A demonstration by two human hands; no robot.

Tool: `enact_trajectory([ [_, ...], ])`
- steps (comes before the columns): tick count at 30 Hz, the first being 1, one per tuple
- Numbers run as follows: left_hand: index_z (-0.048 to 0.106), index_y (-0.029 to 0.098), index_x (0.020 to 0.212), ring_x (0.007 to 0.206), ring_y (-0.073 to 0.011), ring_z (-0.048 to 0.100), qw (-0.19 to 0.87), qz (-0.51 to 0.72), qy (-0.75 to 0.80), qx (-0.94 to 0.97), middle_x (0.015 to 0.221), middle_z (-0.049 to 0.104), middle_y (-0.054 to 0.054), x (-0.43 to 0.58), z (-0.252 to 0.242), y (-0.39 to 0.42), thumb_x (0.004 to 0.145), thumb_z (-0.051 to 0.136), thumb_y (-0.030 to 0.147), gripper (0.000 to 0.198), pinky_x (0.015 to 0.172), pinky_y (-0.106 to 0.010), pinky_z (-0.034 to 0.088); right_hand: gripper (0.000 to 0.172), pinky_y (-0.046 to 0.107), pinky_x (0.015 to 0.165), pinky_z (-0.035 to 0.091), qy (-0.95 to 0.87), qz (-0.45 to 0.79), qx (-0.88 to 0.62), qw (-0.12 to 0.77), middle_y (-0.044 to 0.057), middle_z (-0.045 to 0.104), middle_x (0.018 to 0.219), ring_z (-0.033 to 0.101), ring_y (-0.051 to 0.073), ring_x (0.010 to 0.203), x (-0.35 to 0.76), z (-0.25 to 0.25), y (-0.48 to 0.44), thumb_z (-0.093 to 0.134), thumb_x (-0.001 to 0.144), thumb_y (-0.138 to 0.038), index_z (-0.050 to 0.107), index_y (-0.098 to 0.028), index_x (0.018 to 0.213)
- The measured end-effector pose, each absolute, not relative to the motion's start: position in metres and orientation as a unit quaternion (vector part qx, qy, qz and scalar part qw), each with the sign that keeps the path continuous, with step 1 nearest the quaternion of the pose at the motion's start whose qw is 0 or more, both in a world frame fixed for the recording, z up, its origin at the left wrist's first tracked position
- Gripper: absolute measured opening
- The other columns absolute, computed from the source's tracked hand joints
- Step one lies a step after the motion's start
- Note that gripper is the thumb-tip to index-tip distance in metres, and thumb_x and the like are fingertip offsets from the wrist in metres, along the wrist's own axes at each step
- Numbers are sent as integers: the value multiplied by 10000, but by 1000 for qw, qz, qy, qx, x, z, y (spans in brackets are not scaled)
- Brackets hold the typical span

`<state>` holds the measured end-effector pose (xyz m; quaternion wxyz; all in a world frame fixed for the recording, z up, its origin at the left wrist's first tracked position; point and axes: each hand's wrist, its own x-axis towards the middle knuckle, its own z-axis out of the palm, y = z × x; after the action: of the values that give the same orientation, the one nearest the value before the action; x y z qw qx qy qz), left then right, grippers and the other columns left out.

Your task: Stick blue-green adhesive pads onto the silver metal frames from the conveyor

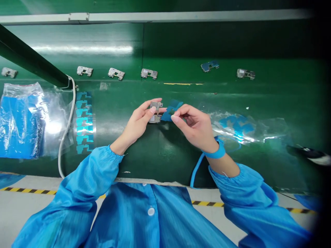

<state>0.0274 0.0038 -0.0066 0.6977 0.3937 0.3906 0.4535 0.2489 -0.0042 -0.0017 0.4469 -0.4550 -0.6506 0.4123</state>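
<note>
Small silver stamped-metal bracket is being held up just above the green conveyor belt, pretty much dead centre of the view. The left hand is pinching it between the thumb and fingertips. The right hand is pinching a little blue die-cut film sticker between thumb and forefinger, and the sticker's left edge is touching the bracket's right side. Can't tell whether it's actually sticking to the metal. Neither hand is spread; both are closing tight on their piece.

A blue anti-static wrist strap is wrapping the right wrist, with its blue cord hanging down toward the near edge of the belt.

More loose silver brackets are lying in a row along the far side of the belt, well apart from the hands, and one blue-covered bracket is lying among them.

Off to the left, a clear backing strip of teal stickers is lying flat, a white cable is curving just beside it, and a crinkly clear plastic bag of blue sheets is lying further out. To the right of the hands, a clear release liner carrying a blue sticker shape is lying on the belt.
</note>
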Motion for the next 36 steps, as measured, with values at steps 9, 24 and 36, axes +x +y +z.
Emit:
enact_trajectory([
  [9,681,288,1404,816,-170,769,697,420,427,393,939,791,-1,29,1,-2,965,854,466,505,733,-301,711,302,349,683,502,-647,465,-430,424,15,684,841,593,180,734,246,-5,-7,807,1021,-534,727,-267,906],
  [24,737,234,1317,1021,-262,839,747,406,402,339,1179,815,-57,34,9,-4,1107,615,512,369,834,-378,727,422,359,715,544,-656,473,-449,380,33,703,862,649,210,828,243,-9,-10,803,984,-664,721,-265,873],
  [36,705,244,1388,1131,-324,842,754,386,451,281,1197,811,-30,37,14,-5,1127,606,469,359,824,-390,731,377,397,821,626,-635,496,-451,384,46,716,878,714,247,962,242,-9,-11,861,962,-591,725,-258,847],
])
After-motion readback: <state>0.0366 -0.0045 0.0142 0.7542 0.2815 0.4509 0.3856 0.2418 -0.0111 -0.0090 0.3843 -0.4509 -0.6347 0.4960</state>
